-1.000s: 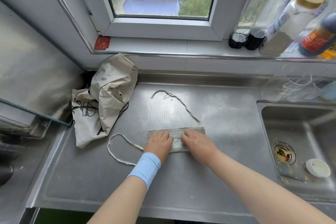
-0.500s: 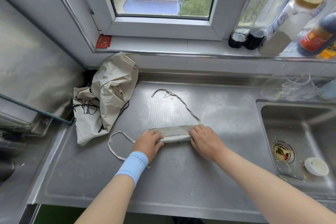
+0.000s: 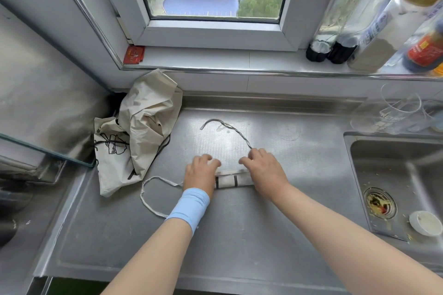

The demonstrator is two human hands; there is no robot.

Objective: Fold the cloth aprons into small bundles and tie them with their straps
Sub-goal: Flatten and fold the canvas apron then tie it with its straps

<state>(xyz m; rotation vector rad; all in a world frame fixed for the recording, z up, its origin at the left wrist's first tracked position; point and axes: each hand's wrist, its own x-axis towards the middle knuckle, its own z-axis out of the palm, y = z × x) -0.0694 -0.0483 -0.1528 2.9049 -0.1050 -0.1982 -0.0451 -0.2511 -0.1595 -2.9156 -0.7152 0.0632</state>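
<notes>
The steel counter (image 3: 239,235) runs left from the sink (image 3: 407,165), and everything you are working on lies on it. Well left of the sink, against the back corner, a beige apron (image 3: 143,122) sits crumpled; it carries a black line drawing but no words you could read. Behind the sink, on the sill, stands a row of bottles (image 3: 340,19). One has a red label (image 3: 424,52) whose writing is too blurred to make out. The faint print on the clear glass (image 3: 400,108) just behind the sink is no clearer.

The rolled apron (image 3: 231,181) lies on the counter left of the sink, a tight pale tube with two dark stripes. Your left hand (image 3: 200,172), above a blue wristband (image 3: 189,206), presses down on the end farther from the sink. Your right hand (image 3: 266,170) presses on the nearer end. Both hands have loosely bent fingers reaching past the roll, not wrapped around it.

One strap (image 3: 230,127) curves away behind the roll from your right fingertips. Another strap (image 3: 148,196) loops out on the side far from the sink. A white cap (image 3: 425,223) lies inside the sink.
</notes>
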